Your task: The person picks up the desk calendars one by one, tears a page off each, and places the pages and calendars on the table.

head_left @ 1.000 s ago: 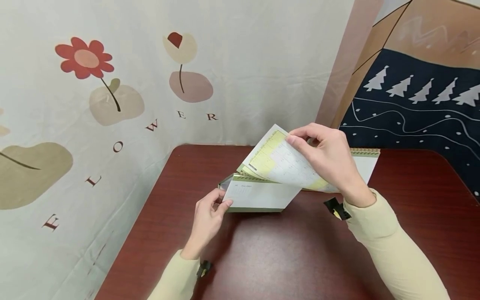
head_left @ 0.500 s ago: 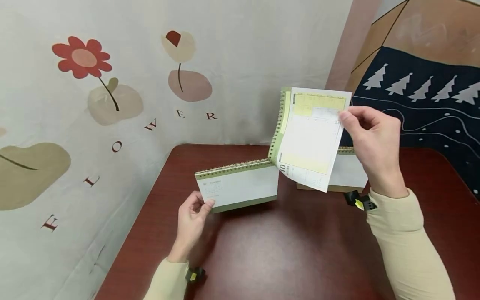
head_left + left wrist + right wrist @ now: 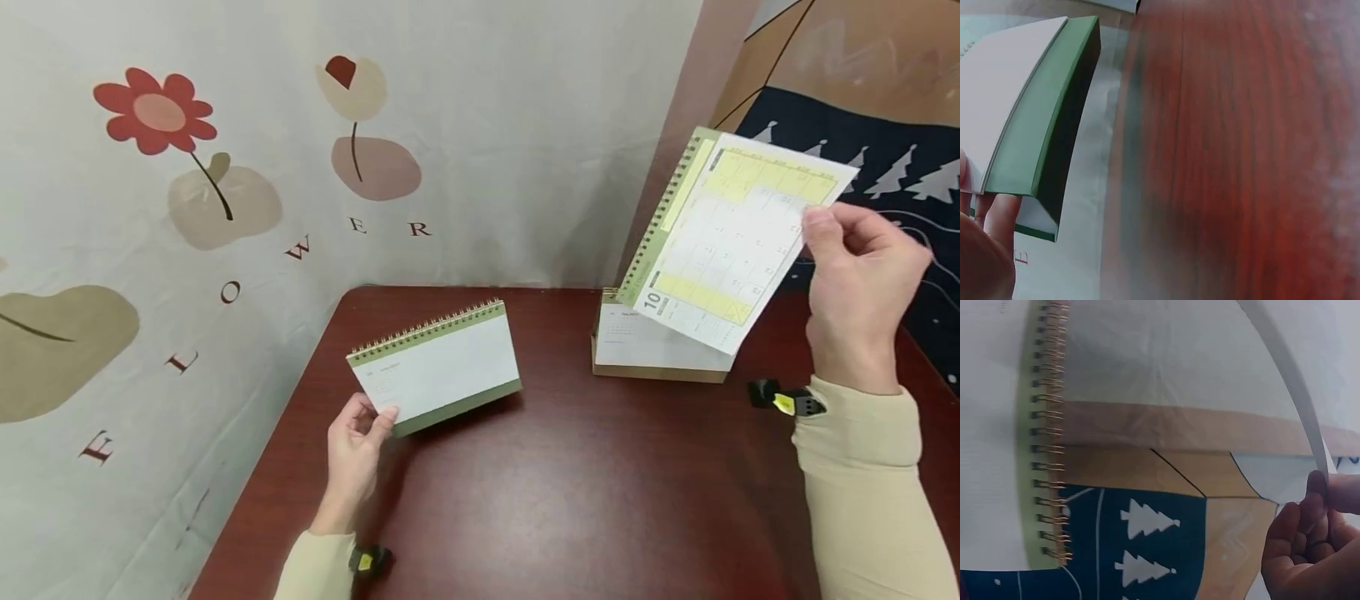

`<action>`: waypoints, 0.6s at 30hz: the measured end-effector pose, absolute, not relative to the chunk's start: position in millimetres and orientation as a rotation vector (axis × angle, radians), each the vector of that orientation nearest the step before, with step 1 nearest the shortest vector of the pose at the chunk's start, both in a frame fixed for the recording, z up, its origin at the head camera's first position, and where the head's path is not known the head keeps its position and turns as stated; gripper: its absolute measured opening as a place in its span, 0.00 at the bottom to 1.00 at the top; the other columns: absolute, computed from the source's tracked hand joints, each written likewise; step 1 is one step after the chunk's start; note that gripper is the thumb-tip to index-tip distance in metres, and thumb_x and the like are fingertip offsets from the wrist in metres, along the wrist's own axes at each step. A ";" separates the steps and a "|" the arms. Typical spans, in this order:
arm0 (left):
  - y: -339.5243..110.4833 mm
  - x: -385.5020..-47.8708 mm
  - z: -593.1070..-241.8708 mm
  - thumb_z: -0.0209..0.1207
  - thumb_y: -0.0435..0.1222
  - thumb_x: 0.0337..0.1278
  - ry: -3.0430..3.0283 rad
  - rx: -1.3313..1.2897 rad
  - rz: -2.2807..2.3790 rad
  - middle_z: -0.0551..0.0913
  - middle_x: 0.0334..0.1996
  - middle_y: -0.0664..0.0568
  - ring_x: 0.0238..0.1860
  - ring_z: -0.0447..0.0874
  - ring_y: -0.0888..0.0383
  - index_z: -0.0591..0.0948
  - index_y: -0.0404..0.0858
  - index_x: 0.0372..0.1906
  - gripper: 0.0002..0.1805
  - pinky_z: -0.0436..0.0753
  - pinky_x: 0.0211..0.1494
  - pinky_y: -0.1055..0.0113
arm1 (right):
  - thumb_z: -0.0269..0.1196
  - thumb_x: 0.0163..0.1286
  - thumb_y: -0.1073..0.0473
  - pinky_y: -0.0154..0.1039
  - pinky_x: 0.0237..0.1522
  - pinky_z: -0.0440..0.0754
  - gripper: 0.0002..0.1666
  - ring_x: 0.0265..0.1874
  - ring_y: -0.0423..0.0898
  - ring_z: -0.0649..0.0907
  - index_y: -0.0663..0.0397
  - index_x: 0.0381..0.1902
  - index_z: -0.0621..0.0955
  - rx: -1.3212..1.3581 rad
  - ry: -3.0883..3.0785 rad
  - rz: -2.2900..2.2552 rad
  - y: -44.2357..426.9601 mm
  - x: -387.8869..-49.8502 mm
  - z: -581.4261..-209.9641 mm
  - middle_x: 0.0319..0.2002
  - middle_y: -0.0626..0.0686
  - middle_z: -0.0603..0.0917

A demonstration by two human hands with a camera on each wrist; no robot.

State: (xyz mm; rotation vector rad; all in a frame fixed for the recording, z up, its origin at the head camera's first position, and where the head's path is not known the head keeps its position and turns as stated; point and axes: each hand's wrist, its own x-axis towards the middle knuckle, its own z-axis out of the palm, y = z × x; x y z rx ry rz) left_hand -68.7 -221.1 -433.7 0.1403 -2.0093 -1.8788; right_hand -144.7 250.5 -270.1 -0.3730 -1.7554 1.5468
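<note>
My left hand (image 3: 354,467) pinches the lower left corner of a green desk calendar (image 3: 442,367), tilted with its gold coil along the top. In the left wrist view, the white pages and green base (image 3: 1029,131) of this calendar lean away from the fingers. Up at the right, my right hand (image 3: 862,287) pinches the page edge of a spiral-bound calendar (image 3: 742,237) with a yellow and white grid marked 10. Its coil (image 3: 1054,450) runs down the left of the right wrist view, and a bowed page edge (image 3: 1291,381) meets the fingertips.
Another desk calendar (image 3: 660,350) with a brown base stands on the reddish-brown table (image 3: 570,492), partly behind the calendar in my right hand. A fabric backdrop with flowers (image 3: 510,167) hangs along the far edge; dark fabric with white trees (image 3: 892,171) hangs at the right.
The right hand has carried its calendar up and to the right, away from the other hand's calendar. The left hand has shifted left with its calendar, so the standing calendar shows more.
</note>
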 end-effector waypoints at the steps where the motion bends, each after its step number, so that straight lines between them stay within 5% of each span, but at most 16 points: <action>1: -222.4 -69.4 -433.2 0.64 0.19 0.62 -1.998 0.135 -1.891 0.86 0.32 0.51 0.29 0.77 0.62 0.76 0.21 0.37 0.06 0.75 0.32 0.71 | 0.65 0.76 0.59 0.29 0.43 0.74 0.12 0.43 0.41 0.79 0.55 0.51 0.90 -0.379 -1.801 1.538 250.8 -143.6 -271.9 0.46 0.47 0.88; 10: -217.6 -80.8 -426.4 0.65 0.21 0.62 -2.030 0.094 -1.893 0.86 0.32 0.49 0.28 0.77 0.61 0.79 0.21 0.39 0.06 0.77 0.33 0.71 | 0.68 0.72 0.60 0.26 0.40 0.78 0.12 0.37 0.44 0.80 0.59 0.49 0.90 -0.286 -1.923 1.604 238.6 -131.6 -298.4 0.41 0.47 0.89; 18: -213.1 -91.3 -424.8 0.65 0.23 0.63 -2.004 0.091 -1.936 0.86 0.33 0.46 0.28 0.76 0.60 0.79 0.22 0.41 0.07 0.76 0.32 0.70 | 0.65 0.75 0.51 0.24 0.38 0.79 0.19 0.35 0.39 0.84 0.58 0.54 0.88 -0.188 -2.235 1.417 219.9 -107.3 -320.1 0.41 0.40 0.86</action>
